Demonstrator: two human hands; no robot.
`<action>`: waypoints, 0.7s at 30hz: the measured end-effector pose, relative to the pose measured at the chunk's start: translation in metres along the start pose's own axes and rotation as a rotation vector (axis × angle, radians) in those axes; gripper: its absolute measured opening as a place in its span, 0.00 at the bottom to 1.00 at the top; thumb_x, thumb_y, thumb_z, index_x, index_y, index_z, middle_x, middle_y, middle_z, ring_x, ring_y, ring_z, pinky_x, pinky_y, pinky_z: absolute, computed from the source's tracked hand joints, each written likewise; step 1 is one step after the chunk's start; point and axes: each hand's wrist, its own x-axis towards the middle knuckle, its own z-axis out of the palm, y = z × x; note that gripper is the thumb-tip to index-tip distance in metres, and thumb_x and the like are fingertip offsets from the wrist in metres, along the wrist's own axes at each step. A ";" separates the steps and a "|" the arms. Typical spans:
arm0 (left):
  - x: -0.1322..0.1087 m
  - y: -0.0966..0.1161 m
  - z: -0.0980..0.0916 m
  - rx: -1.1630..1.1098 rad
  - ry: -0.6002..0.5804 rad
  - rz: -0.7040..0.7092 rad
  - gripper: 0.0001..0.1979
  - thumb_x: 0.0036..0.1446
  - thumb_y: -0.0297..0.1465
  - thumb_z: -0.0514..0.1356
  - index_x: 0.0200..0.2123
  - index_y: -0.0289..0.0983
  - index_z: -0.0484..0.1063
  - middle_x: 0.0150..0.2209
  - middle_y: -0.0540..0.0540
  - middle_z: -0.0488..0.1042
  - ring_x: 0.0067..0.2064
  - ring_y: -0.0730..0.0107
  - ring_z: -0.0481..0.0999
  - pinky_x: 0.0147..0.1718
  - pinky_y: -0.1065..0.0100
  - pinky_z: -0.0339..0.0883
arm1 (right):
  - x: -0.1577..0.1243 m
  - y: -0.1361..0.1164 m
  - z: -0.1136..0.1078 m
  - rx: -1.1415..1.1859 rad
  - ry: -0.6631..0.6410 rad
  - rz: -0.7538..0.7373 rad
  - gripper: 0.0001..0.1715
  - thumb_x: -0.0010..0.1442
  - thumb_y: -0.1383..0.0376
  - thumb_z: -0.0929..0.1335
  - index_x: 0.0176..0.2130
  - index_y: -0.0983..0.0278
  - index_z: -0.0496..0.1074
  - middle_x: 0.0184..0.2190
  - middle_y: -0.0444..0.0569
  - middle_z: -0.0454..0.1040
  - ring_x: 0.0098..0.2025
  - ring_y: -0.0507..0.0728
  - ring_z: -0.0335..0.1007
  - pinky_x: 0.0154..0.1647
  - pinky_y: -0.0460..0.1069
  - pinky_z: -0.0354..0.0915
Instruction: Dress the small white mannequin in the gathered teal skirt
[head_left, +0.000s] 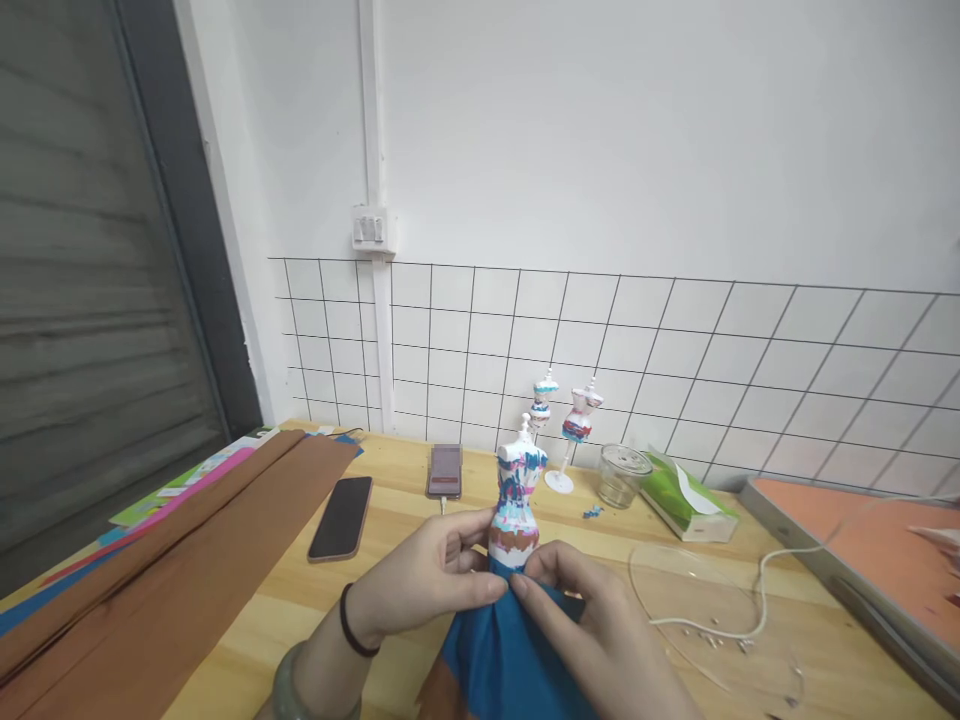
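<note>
As the miniature dress form (519,490) stands upright at the lower centre of the frame, a blue cloth (499,650) is gathered around its lower end and spreads to the bottom edge. The left hand (439,570) grasps the gathered upper edge of the cloth from the left, thumb pressed at the front; a black band (354,620) encircles the wrist. The right hand (589,610) pinches the same edge from the right, with both thumb tips just beside each other. The torso bears white, blue, pink and brown patches; the cloth conceals its support. Behind it, two further dress forms (580,415) stand near the wire grid (450,330). To their right on the tabletop (277,620) are a glass jar (621,485) and a green packet (679,500), with blue scraps (592,512) near the jar. At lower right, small beads (712,640) lie near a white cable (762,590) that extends over an orange-lined tray (825,540). Left of centre, a dark phone (341,520) lies flat; a second phone (445,470), farther back, has a lead at its lower end. At far left, brown sheets (225,540) overlap coloured ones.
</note>
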 end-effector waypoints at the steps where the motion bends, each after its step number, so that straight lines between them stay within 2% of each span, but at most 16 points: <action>1: 0.000 0.000 0.000 0.007 0.004 -0.007 0.24 0.52 0.26 0.62 0.54 0.37 0.65 0.49 0.40 0.70 0.53 0.58 0.66 0.50 0.62 0.58 | 0.000 0.000 0.000 0.005 0.000 0.000 0.15 0.60 0.56 0.61 0.27 0.63 0.65 0.26 0.44 0.70 0.30 0.53 0.66 0.32 0.46 0.61; 6: 0.000 -0.001 0.000 0.065 0.033 -0.041 0.25 0.52 0.25 0.61 0.54 0.37 0.64 0.48 0.41 0.72 0.48 0.62 0.69 0.46 0.65 0.60 | 0.001 0.000 0.000 0.036 0.012 -0.009 0.18 0.61 0.55 0.59 0.26 0.63 0.64 0.25 0.44 0.69 0.29 0.52 0.65 0.31 0.45 0.60; 11: 0.001 0.001 0.001 0.092 0.079 -0.061 0.23 0.53 0.27 0.60 0.54 0.36 0.65 0.48 0.41 0.72 0.46 0.63 0.70 0.44 0.66 0.62 | 0.002 -0.001 0.000 0.043 0.025 -0.008 0.18 0.61 0.55 0.60 0.26 0.63 0.65 0.24 0.43 0.69 0.28 0.52 0.65 0.29 0.45 0.60; 21: 0.003 -0.001 -0.001 0.113 0.124 -0.007 0.23 0.53 0.26 0.60 0.53 0.37 0.66 0.48 0.40 0.72 0.49 0.60 0.69 0.48 0.62 0.61 | -0.001 0.002 -0.004 -0.026 0.018 0.012 0.14 0.58 0.57 0.63 0.28 0.62 0.69 0.26 0.45 0.73 0.30 0.54 0.68 0.33 0.47 0.63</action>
